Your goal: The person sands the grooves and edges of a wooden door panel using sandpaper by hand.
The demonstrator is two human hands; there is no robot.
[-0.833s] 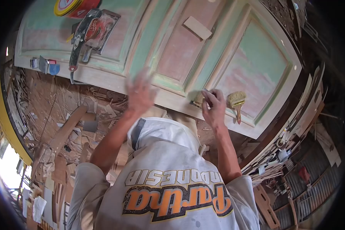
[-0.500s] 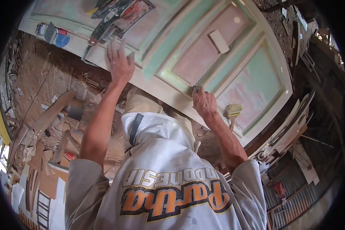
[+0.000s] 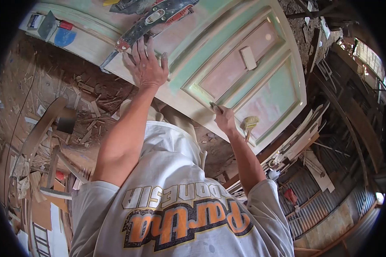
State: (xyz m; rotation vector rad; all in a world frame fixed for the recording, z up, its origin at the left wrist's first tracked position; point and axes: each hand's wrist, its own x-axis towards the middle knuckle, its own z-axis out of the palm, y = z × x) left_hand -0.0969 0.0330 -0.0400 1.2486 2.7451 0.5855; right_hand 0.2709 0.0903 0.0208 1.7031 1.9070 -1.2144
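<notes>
Grey-white cloth, my shirt (image 3: 167,158) with orange lettering upside down to me, fills the nearest part of the view, and both my bare arms reach ahead from it. My right hand (image 3: 225,119) is bent low over the near side of a panelled door (image 3: 193,102), its grip drawn together, thumb and fingers close. A small dark thing shows at the fingertips; I cannot tell what it is, or whether I have it clamped. My left hand (image 3: 149,70) has its grip apart, fingers spread and reaching over the door's near edge, probably for support while I lean in. The door lies flat in front of me, pale wood washed with green and pink, and bears the loose things much as a bench would. Just beyond my right hand, a brush (image 3: 249,123) rests with its handle towards me, seemingly within easy reach. Right by my left fingertips is a dusty black and red power tool (image 3: 158,17); whether I touch it, I cannot tell. Left of it, a blue piece (image 3: 64,37) and a small box (image 3: 35,20) sit along the door's edge. Farther across, a pale block (image 3: 248,58) lies on the middle panel, away from both hands.
</notes>
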